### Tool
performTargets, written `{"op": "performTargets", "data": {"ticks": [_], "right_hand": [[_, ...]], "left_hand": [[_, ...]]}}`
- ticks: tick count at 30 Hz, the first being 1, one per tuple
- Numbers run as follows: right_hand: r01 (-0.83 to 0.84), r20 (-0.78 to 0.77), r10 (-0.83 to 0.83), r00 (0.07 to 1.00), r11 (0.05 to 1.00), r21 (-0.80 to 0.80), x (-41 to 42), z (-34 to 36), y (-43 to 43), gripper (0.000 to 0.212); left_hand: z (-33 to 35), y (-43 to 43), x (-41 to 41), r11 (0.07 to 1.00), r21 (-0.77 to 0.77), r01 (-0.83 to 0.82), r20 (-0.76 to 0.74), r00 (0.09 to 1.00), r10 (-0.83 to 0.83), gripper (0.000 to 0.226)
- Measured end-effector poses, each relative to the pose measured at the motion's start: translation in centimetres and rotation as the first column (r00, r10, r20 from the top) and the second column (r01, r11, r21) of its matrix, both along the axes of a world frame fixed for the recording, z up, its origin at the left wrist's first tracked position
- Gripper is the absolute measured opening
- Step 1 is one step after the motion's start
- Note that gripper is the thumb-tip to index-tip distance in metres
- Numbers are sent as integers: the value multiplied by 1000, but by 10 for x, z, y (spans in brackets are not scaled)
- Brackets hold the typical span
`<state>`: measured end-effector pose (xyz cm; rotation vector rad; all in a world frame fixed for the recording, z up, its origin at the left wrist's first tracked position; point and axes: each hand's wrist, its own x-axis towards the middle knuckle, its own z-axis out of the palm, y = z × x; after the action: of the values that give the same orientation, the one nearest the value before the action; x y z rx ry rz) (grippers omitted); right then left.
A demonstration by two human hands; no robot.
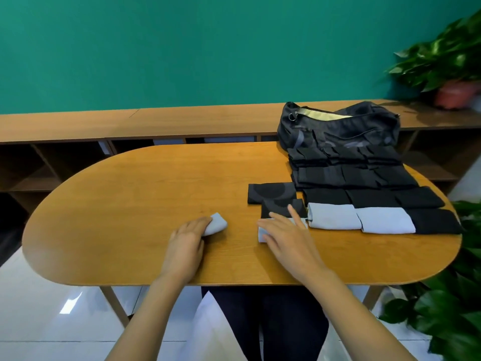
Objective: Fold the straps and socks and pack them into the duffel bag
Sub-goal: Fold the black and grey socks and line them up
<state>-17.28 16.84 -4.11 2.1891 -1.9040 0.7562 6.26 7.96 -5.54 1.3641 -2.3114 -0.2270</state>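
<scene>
On the table (130,191), the left hand (186,241) grips a grey sock (216,224) near the middle. The right hand (289,238) lies flat on a second sock (262,234) just to its right. Further right are rows of folded pieces (364,175), seemingly socks and straps. The bag (338,128) lies far right, its zip open.

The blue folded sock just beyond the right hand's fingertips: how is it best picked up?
Likely the blue sock by its near edge, from the person's side: bare table lies there, while a black sock abuts the far edge and another sock its right end. It lies flat, so slide fingers under.
</scene>
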Motion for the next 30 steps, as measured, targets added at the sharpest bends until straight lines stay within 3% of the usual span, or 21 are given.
{"op": "performTargets", "data": {"ticks": [3, 6, 9, 11, 18, 22, 26, 30], "right_hand": [[102, -6, -102, 995, 994, 26, -21, -2, 8, 31], [136, -1, -136, 991, 986, 100, -33, -5, 15, 35], [85, 54, -97, 994, 976, 202, -37, -9, 20, 43], [59, 56, -76, 996, 964, 260, -39, -10, 22, 45], [78, 2, -81, 997, 971, 226, -51, 7, 9, 47], [115, -45, -109, 993, 976, 182, -75, 28, -11, 46], [206, -124, -193, 973, 973, 106, -118, 54, -36, 48], [250, -146, -233, 962, 962, 113, -175, 76, -63, 42]], "left_hand": [[3, -1, -22, 985, -146, 96, 110, 991, -80, 59], [-3, 2, -42, 984, -2, 177, 257, 951, -171, 51], [-21, 5, -47, 946, 178, 271, 187, 934, -303, 66], [-28, 5, -45, 935, 171, 311, 147, 930, -337, 62], [23, -11, -76, 948, 119, 296, 27, 953, -301, 57], [57, -35, -116, 942, 42, 334, 67, 939, -336, 76], [93, -65, -165, 931, 37, 364, 110, 924, -366, 51], [122, -98, -215, 912, 2, 409, 168, 899, -404, 50]]}}
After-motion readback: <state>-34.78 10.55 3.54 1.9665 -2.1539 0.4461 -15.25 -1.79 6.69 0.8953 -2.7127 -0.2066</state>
